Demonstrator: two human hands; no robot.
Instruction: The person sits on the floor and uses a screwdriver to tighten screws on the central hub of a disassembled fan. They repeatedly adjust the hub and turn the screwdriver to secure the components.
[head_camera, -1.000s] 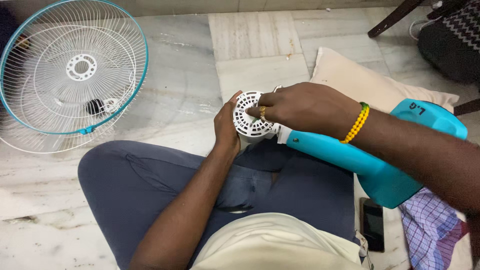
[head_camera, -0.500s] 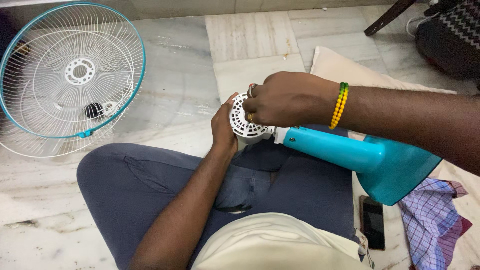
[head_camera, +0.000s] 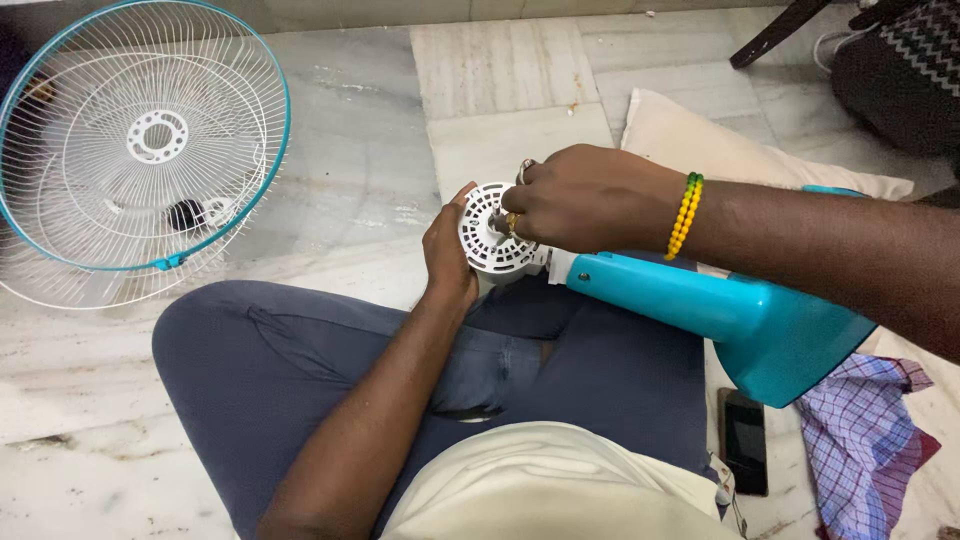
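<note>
While left hand (head_camera: 450, 262) cups the white vented plastic fan motor housing (head_camera: 497, 238) from its left, right hand (head_camera: 585, 200) pinches the housing's centre from above, teal neck (head_camera: 700, 310) running rightward.

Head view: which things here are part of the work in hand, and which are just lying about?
In hand:
- white motor housing, gripped by the left hand
- right hand, fingers at the housing's centre
- teal fan stand across the lap

Lying about:
- fan grilles on the floor
- cushion
- black phone
- checked cloth
</note>
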